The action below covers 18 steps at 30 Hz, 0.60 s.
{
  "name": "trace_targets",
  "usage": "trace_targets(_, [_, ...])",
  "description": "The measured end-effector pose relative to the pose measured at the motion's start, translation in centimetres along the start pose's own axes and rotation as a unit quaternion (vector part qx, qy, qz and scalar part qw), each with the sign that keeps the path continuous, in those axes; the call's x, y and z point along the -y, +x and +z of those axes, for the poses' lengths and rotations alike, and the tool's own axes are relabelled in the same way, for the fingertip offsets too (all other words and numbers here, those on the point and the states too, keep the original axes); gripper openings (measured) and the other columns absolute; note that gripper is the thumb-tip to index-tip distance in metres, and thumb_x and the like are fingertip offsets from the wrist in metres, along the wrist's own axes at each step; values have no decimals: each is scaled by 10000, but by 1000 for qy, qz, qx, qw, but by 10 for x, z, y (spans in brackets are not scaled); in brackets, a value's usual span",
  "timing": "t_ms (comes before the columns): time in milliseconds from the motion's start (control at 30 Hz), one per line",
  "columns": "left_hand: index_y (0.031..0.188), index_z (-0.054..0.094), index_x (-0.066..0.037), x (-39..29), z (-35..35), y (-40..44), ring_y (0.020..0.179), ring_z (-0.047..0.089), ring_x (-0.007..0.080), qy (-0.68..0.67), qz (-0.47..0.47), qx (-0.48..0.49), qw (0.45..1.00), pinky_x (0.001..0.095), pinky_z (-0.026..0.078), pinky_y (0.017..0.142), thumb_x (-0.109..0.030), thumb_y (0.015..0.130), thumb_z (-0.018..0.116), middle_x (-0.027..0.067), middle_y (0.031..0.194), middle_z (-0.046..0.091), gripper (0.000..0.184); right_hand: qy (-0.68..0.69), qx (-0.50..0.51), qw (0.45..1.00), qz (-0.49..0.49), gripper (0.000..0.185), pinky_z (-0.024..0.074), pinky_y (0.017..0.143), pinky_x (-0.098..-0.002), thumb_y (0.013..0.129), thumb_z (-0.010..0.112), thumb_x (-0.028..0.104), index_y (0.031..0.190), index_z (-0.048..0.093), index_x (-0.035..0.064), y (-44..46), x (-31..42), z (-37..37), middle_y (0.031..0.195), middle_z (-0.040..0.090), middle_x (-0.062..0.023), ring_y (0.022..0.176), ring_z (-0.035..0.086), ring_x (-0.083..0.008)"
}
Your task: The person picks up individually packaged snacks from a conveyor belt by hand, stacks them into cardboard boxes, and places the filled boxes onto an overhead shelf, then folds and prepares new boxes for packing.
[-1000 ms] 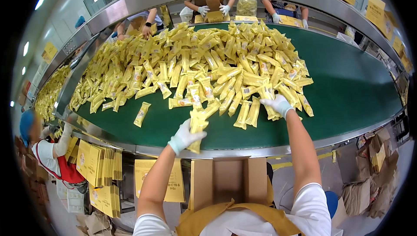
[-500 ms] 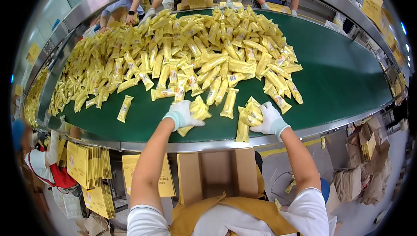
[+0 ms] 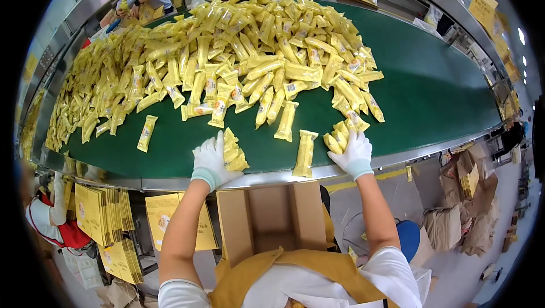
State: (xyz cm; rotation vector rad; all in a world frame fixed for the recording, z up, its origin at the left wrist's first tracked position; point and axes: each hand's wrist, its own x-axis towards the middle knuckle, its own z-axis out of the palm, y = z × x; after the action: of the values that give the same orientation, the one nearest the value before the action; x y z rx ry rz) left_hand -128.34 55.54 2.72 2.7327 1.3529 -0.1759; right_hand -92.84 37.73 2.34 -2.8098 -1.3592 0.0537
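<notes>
My left hand [image 3: 211, 160], in a white glove, is closed against a small bunch of yellow packets [image 3: 233, 152] at the belt's near edge. My right hand [image 3: 354, 154], also gloved, has its fingers round another bunch of yellow packets [image 3: 339, 136]. Between the hands a single packet [image 3: 305, 154] lies on the green belt. Beyond them spreads a large heap of the same packets [image 3: 227, 53]. Below the belt's metal rim an open cardboard box [image 3: 233, 223] faces up in front of my body, its inside partly visible.
Stacks of flat yellow cartons [image 3: 102, 214] stand at the lower left, beside a person in a red apron. Several people work across the belt [image 3: 431, 98]. A blue round stool [image 3: 408, 239] and brown paper bags [image 3: 443, 228] are at the lower right.
Both hands have come back towards the belt's near edge with packets gathered at them. A single packet now lies apart between the hands. The whole view has shifted.
</notes>
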Motion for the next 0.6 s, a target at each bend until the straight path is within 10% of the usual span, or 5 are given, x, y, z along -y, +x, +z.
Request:
trace_targets(333, [1532,252,35,-1,6,-13,1222,514,324,-74,-17,-51,996,440,373,1045,-596,591,850,180,1285,544,1281,83,62,995,2,1239,465,1006,-437,661,858,425,1587,132,33,1,0,-16,1301,536,-285,1173,575,-395])
trace_targets(400, [1528,250,50,9,14,-20,1219,515,331,-113,-17,-106,988,438,374,1047,-579,585,860,182,1277,548,1287,376,-71,909,-165,1231,420,1084,-393,682,872,333,1591,109,6,0,-14,10,1445,461,-274,1314,517,-338])
trace_targets(500, [1532,232,55,30,20,-34,1195,529,382,-262,-49,-162,950,476,416,1050,-508,578,898,221,1295,541,1293,661,124,737,-73,1232,364,1128,-352,686,893,278,1584,109,-34,-48,12,-39,1528,396,-186,1384,437,-265])
trace_targets(600, [1554,174,26,52,27,-45,1248,550,264,-635,-9,-147,758,395,475,1050,-151,664,877,167,1373,516,1147,648,236,692,-214,1230,361,1134,-384,682,895,313,1578,131,-42,-97,40,-100,1498,422,-201,1360,465,-291])
